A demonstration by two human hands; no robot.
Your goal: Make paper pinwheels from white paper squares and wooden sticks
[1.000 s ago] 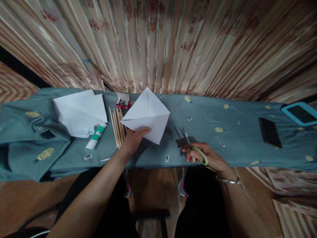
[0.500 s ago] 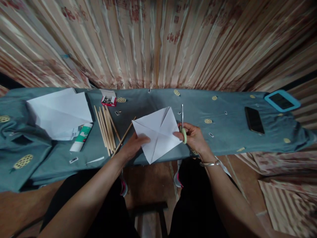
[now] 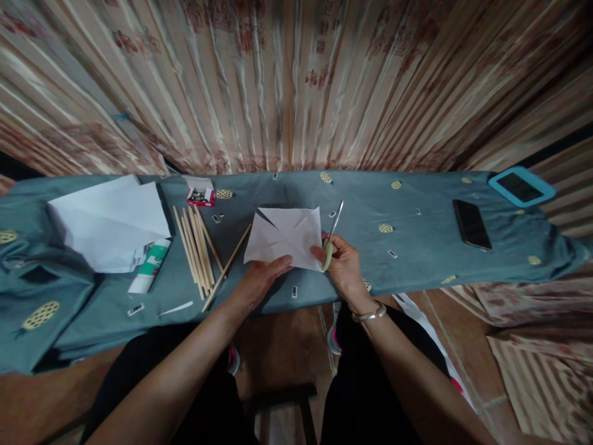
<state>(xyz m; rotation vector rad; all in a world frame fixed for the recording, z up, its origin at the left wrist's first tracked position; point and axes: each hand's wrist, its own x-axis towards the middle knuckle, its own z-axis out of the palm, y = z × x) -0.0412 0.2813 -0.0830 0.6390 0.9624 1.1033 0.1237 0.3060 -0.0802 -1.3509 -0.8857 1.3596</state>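
Observation:
A white square of paper (image 3: 286, 232) with diagonal creases is held over the cloth-covered table. One cut shows as a dark slit at its far left corner. My left hand (image 3: 264, 279) grips the near edge, thumb on top and fingers hidden beneath. My right hand (image 3: 343, 262) pinches the near right corner with its thumb and also holds a pair of scissors (image 3: 328, 253). The scissors' pale green handles sit in that hand, and the metal blades point away to the far right, clear of the paper.
Left of the paper lie several wooden sticks (image 3: 197, 250), a red box of metal clips (image 3: 201, 196), a green-and-white glue tube (image 3: 151, 264), a stack of white paper (image 3: 111, 216) and a paper sliver (image 3: 176, 309). A black phone (image 3: 471, 224) and a blue-framed tablet (image 3: 521, 186) lie right.
The paper has been turned so its edge, rather than a corner, faces me. My right hand has moved slightly left with the scissors, whose blades now lean rightward.

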